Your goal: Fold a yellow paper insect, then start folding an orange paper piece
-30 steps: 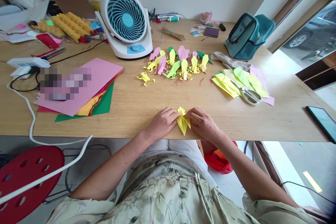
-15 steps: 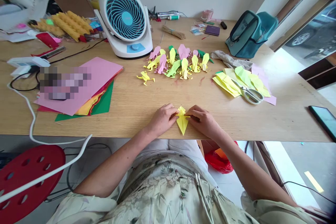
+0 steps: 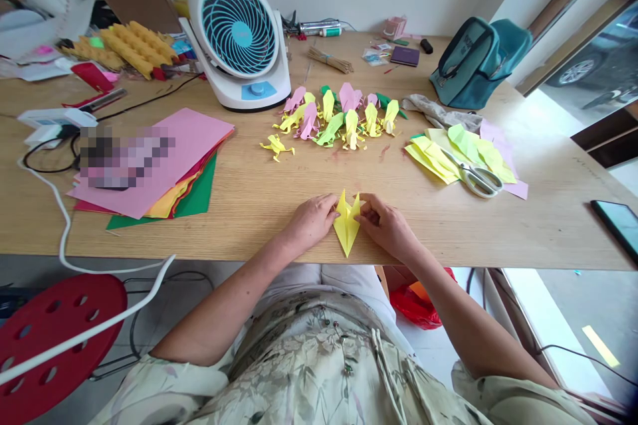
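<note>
A yellow folded paper (image 3: 347, 229) lies at the table's front edge, its lower end narrowing to a point towards me and two pointed flaps standing up at the far end. My left hand (image 3: 314, 220) pinches its left side between thumb and fingers. On the other side, my right hand (image 3: 383, 220) grips the right edge with fingers curled. Beyond the hands sits a group of folded paper figures (image 3: 350, 126) in yellow, pink and green, with one small yellow figure (image 3: 276, 146) apart at the left.
A white fan (image 3: 239, 33) stands behind the figures. Coloured sheets (image 3: 199, 123) are stacked at left. Scissors (image 3: 481, 180) rest on cut paper (image 3: 431, 163) at right, near a teal bag (image 3: 461, 66). A phone (image 3: 615, 226) lies at the right edge; a red stool (image 3: 100, 309) stands below left.
The paper's side flaps, spread out sideways before, now point up and away from me. Both hands have shifted slightly along the paper's sides and still hold it.
</note>
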`<state>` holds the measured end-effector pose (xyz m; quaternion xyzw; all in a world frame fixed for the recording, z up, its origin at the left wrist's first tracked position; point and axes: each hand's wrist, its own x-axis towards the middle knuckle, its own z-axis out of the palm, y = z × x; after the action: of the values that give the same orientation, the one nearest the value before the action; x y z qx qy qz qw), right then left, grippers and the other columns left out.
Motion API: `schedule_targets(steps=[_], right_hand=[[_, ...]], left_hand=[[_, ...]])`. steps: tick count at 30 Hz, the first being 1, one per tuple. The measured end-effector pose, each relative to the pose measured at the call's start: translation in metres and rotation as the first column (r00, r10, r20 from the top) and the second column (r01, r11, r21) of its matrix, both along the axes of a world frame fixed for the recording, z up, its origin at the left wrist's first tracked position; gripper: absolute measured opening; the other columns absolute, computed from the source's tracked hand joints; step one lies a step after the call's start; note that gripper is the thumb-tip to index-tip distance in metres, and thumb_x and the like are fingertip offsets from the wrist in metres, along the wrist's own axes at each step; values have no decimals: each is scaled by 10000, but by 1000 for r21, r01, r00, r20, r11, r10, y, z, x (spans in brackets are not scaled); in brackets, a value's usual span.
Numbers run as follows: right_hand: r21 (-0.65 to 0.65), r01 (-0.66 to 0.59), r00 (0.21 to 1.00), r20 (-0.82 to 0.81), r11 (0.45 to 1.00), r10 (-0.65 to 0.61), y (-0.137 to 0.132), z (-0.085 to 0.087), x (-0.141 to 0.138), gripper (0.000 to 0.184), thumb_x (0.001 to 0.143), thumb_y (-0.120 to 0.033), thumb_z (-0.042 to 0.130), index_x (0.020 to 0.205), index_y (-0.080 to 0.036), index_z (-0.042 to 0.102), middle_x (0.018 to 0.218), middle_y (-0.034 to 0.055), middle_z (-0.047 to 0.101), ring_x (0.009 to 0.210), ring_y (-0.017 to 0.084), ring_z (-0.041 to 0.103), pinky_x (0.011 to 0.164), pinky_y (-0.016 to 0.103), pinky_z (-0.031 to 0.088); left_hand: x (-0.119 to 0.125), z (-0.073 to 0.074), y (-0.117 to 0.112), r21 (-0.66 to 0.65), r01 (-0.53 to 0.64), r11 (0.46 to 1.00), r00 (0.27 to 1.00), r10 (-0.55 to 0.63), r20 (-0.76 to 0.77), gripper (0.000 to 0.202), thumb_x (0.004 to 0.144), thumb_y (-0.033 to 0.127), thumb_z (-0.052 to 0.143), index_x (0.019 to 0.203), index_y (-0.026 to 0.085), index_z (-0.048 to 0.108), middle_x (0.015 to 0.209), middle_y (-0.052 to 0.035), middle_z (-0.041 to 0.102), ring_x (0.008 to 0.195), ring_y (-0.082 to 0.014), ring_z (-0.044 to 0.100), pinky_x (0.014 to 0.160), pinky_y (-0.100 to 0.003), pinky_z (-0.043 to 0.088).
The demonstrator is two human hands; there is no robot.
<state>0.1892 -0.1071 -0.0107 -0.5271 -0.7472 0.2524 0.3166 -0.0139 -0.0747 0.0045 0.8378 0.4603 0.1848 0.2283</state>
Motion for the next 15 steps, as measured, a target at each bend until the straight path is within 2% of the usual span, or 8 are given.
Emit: schedule_targets(steps=[2, 5, 9, 15], right_hand=[[-56, 43, 996, -82, 997, -48, 1, -2, 0, 317, 843, -197, 604, 1125, -230, 463, 790, -30, 611, 659, 138, 565, 639, 264, 446], [-71, 73, 992, -97, 995, -80, 1, -4, 0, 212, 818, -204, 633, 963, -229, 480, 768, -29, 608, 669, 141, 580, 636, 265, 459], [19, 12, 1000, -17, 1000, -12, 2, -2, -1, 86, 838, -170, 605, 895, -215, 559, 834, 3, 614, 710, 142, 572, 681, 278, 464], [61, -40, 999, 15, 997, 39, 2, -1, 0, 134, 868, -139, 569, 955, -213, 639, 895, 21, 602, 736, 141, 572, 691, 276, 458]], left_hand=[[-1, -2, 0, -27, -47, 999, 997, 48, 57, 170, 854, 106, 637, 964, 193, 541, 841, -3, 658, 774, -173, 637, 679, -268, 442], [-2, -6, -1, -8, -54, 999, 994, 54, 90, 190, 838, 123, 670, 930, 200, 522, 806, 15, 643, 730, -167, 622, 656, -268, 424], [-3, -11, -1, 77, 14, 997, 993, -23, 119, 124, 863, 115, 638, 852, 197, 546, 853, 1, 654, 799, -168, 617, 718, -278, 432], [-5, -15, -6, 132, 49, 990, 991, -65, 118, 94, 853, 127, 662, 897, 181, 601, 939, -25, 598, 829, -163, 594, 732, -274, 464]])
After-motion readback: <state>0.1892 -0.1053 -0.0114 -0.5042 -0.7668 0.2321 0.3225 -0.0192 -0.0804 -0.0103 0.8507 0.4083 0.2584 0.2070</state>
